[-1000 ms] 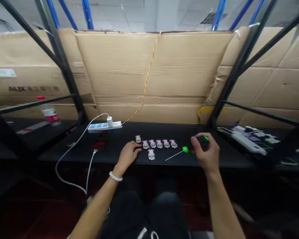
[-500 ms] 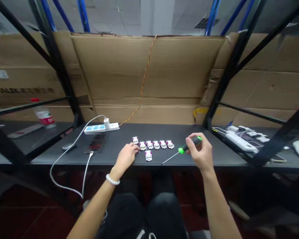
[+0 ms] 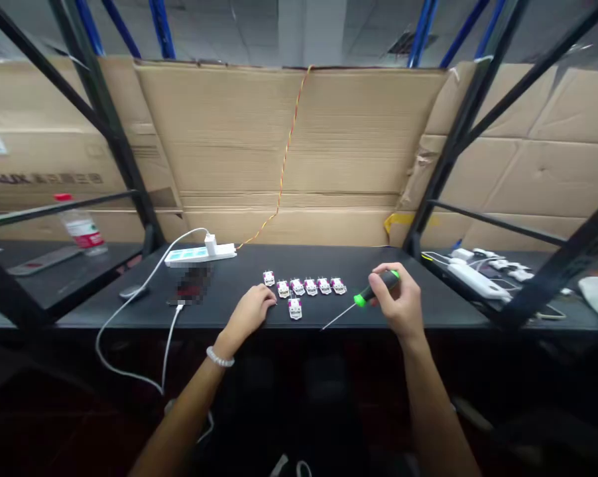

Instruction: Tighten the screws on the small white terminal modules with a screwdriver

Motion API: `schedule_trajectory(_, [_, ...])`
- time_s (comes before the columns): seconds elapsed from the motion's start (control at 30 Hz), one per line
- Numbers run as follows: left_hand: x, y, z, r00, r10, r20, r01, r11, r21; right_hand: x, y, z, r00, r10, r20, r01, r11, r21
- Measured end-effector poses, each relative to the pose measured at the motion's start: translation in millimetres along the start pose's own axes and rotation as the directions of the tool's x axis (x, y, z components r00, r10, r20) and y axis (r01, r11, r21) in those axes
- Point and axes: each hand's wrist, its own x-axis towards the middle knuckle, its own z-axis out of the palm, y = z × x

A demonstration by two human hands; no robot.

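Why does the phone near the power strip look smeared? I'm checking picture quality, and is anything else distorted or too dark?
Head view: the phone is covered by a blocky pixelated patch, not motion blur; wide-angle bending bows the shelf frame and cardboard; below the table everything sinks into dark shadow; the right hand and screwdriver stay fairly sharp.
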Motion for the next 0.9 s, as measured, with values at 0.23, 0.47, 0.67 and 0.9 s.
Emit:
schedule_trajectory(0.23, [-1,11,-1.7,0.999,0.019,-0.03,-0.023,0.992,-0.126,1,0,0,1.0,-0.002,-0.02,0.002,1.0,0.018])
schedule_trajectory(0.47, [-6,31,0.3,0.988,0.125,-0.095,-0.142,0.967,-0.212,2,2,-2,1.0,0.0,-0.015,0.001,0.998,0.055])
schedule_trajectory(0.67, [-8,39,4.1,0.977,0.193,-0.09,-0.21,0.946,-0.247,1,1,-3,1.0,-0.008,-0.014,0.009,0.999,0.05])
schedule_trajectory(0.9, [-6,42,17.0,0.97,0.235,-0.063,-0.243,0.94,-0.238,1,-1,-2,1.0,-0.023,-0.012,0.023,0.999,0.03])
